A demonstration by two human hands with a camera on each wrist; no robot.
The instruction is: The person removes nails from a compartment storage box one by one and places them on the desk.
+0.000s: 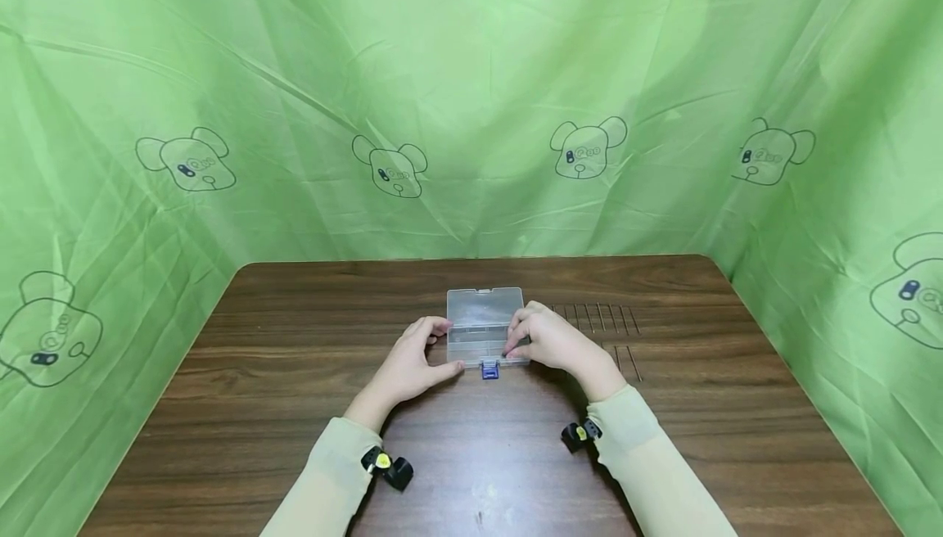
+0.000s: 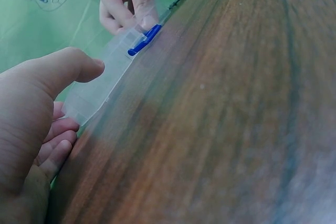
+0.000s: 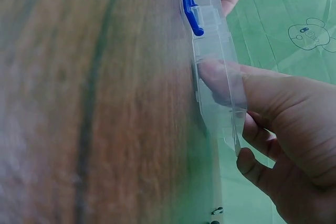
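Observation:
A small clear plastic box (image 1: 480, 342) lies at the middle of the wooden table (image 1: 471, 455), its lid folded back flat behind it. A blue latch (image 1: 489, 370) sticks out from its near edge. My left hand (image 1: 440, 346) holds the box's left end, thumb at the front corner and fingers curled at the side. My right hand (image 1: 514, 336) grips the right end, thumb on the front edge. In the left wrist view the box (image 2: 118, 59) runs from my left hand (image 2: 81, 95) to the blue latch (image 2: 144, 40). The right wrist view shows my right hand (image 3: 226, 114) with its thumb seen through the box (image 3: 210, 30), near the latch (image 3: 190, 11).
Green printed cloth (image 1: 471, 111) walls in the table on the back and both sides. Thin slots (image 1: 597, 318) are cut in the tabletop just right of my right hand. Small black wrist cameras (image 1: 386, 467) sit at both sleeves.

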